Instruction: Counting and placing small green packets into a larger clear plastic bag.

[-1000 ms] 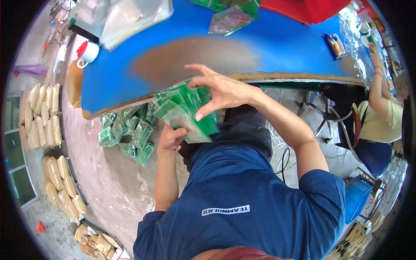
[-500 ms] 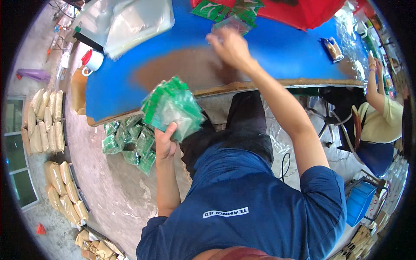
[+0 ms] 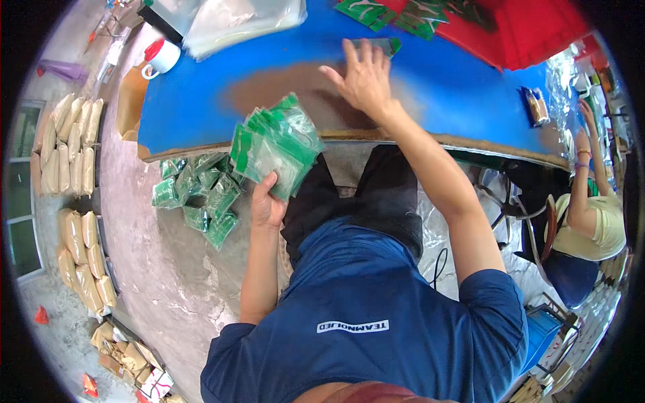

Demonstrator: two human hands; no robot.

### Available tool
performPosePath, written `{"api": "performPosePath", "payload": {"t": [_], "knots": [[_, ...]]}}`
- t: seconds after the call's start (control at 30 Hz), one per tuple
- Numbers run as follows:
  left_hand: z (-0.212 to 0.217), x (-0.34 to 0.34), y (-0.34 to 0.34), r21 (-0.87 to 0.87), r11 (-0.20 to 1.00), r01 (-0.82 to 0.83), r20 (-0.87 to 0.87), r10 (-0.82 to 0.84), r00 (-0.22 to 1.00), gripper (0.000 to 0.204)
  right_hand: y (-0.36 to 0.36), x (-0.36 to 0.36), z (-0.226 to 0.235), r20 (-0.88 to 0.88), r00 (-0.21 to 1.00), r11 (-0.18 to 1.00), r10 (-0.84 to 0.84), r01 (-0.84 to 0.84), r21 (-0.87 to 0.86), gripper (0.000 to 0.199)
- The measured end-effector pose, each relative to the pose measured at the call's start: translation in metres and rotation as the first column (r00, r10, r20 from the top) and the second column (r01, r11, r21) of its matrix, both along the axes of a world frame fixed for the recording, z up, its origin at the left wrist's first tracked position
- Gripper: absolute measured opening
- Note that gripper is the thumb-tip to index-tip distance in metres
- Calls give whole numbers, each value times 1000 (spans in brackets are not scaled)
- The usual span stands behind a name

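My left hand (image 3: 269, 205) is closed on a fanned stack of green and clear plastic packets (image 3: 272, 158), thumb on top, just off the near edge of the blue table. My right hand (image 3: 365, 77) reaches over the tabletop with its fingers spread. Partly hidden beyond its fingertips lies a single green-edged packet (image 3: 390, 46); whether the fingers touch it I cannot tell. More green packets (image 3: 366, 12) lie farther back, beside and on a red sheet or bag (image 3: 507, 33).
A blue table (image 3: 195, 101) with a worn brown patch spans the front. On it are clear plastic sleeves (image 3: 242, 23), a white mug (image 3: 161, 59) and a small snack-like pack (image 3: 535, 106). Filled green packets (image 3: 201, 188) lie on the floor. A person (image 3: 588, 215) sits at right.
My right hand has gone from blurred, bent fingers by the packet to a flat, spread pose, slightly nearer to me. My left hand still holds the stack. The whole view has shifted a little.
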State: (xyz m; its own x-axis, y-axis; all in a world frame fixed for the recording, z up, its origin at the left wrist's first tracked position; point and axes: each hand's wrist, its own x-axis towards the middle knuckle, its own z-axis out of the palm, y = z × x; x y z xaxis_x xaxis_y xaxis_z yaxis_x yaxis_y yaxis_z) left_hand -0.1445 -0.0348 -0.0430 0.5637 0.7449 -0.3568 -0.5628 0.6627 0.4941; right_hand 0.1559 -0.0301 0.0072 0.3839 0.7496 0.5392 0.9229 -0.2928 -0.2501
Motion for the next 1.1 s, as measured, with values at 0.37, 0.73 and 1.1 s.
{"api": "performPosePath", "payload": {"t": [0.37, 0.73, 1.1], "knots": [[30, -4, -6, 78, 988, 134, -152, -121, 981, 53, -100, -35, 41, -782, 592, 977, 193, -192, 96, 37], [33, 26, -17, 203, 916, 346, -149, -320, 936, 62, -107, -71, 49, -510, 495, 545, 703, -836, -60, 51], [43, 9, -12, 150, 950, 274, -201, -242, 949, 76, 28, 152, 8, -142, 989, 991, -48, 65, 119, 86]]}}
